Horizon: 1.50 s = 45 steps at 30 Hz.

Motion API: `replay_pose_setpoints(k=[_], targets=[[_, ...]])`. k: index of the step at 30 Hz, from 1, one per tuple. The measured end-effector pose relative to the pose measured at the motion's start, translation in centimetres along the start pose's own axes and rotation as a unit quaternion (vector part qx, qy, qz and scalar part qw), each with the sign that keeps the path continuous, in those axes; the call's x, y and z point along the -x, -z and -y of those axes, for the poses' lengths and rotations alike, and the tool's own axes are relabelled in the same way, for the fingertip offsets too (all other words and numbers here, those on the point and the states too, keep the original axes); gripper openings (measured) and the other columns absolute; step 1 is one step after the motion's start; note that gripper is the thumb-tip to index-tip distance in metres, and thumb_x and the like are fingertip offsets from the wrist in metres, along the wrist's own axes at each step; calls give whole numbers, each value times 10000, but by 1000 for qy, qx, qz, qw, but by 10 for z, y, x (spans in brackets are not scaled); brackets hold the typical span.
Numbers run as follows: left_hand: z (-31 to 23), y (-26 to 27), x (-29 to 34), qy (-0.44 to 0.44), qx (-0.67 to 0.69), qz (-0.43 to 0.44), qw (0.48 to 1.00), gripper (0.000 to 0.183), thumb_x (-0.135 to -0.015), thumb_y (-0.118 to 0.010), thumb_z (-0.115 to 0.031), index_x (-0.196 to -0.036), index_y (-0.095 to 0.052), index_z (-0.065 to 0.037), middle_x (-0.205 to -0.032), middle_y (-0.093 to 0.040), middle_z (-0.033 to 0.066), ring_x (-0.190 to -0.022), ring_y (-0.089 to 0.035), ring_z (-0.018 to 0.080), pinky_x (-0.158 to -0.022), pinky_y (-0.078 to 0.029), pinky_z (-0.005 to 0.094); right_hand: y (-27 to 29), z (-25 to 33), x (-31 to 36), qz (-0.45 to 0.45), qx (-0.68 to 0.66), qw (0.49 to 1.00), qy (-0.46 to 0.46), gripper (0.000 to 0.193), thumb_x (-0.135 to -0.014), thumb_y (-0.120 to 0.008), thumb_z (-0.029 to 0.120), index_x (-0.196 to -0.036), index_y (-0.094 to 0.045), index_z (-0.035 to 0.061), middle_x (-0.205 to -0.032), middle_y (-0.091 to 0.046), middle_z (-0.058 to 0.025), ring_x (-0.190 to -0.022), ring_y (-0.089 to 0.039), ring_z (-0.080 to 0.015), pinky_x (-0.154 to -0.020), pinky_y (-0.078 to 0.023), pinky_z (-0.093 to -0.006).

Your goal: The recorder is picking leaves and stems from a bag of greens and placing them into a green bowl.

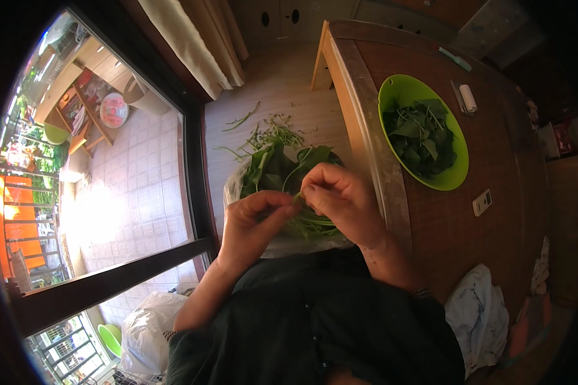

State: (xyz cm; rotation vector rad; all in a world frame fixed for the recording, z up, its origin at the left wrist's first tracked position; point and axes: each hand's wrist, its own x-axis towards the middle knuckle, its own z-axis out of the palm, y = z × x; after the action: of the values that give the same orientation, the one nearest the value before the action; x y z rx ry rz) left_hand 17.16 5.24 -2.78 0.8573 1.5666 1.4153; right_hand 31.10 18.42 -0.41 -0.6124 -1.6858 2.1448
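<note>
2 hands [341, 200] on a thin green stem [298, 197] above leafy greens [267, 169]

The leaves [268, 168] are mid to deep green, the stems [276, 133] paler yellow-green, the plastic bag [233, 186] around the leaves cloudy white. A bright lime-green bowl [456, 178] holds dark green leafy pieces [424, 138]. The worktop [507, 147] is reddish brown, the floor [315, 114] greyish beige. The curtain [202, 45] is cream, the door frame [198, 160] nearly black, the tiles [148, 160] pale with a square grid. The shirt [270, 321] is blackish green, its cuff [169, 335] finely checked in dark and light. The cloth [478, 314] is whitish blue, the outdoor panel [29, 224] vivid orange.
</note>
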Motion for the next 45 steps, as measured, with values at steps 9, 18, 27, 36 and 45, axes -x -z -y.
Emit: replay_pose_setpoints(k=[9, 18, 27, 36, 45], targets=[[-2, -2, -1, 10, 83, 4, 997, 105, -896, -687, -37, -994, -693, 1, -902, -695, 3, -846, -607, 52, -772, -492, 214, -6, -7, -2, -11, -25, 999, 20, 75, -957, -571, 85, -920, -600, 26, -766, -539, 38, -672, -458, -17, -600, -383, -185], [1, 2, -6, 11, 106, -33, 994, 106, -915, -665, -50, -995, -671, 18, -904, -705, 54, -851, -640, 96, -805, -515, 242, -4, -21, -1, -21, 20, 999, -17, 73, -953, -589, 99, -909, -611, 46, -750, -522, 64, -667, -454, -5, -592, -377, -174], [5, 6, -11, -4, 152, -45, 987, 89, -942, -620, -65, -978, -647, 12, -891, -698, 86, -837, -652, 135, -813, -516, 265, -1, -37, 4, -19, 8, 998, -58, 70, -916, -614, 64, -896, -624, -2, -780, -573, 48, -725, -496, -6, -616, -419, -190], [1, 23, -23, -60, 180, -76, 979, 103, -954, -621, -97, -981, -648, -1, -928, -699, 69, -853, -617, 101, -825, -478, 250, 2, -54, 20, -15, 43, 996, -76, 60, -916, -598, 60, -870, -621, 28, -730, -542, 48, -651, -476, -19, -575, -390, -192], [-1, 48, -33, -100, 212, -172, 957, 83, -963, -605, -126, -967, -629, -46, -969, -672, 83, -803, -601, 112, -788, -485, 252, 10, -62, 38, -12, 80, 991, -108, 58, -917, -597, 58, -878, -617, 19, -728, -540, 42, -647, -477, -29, -577, -402, -199]])
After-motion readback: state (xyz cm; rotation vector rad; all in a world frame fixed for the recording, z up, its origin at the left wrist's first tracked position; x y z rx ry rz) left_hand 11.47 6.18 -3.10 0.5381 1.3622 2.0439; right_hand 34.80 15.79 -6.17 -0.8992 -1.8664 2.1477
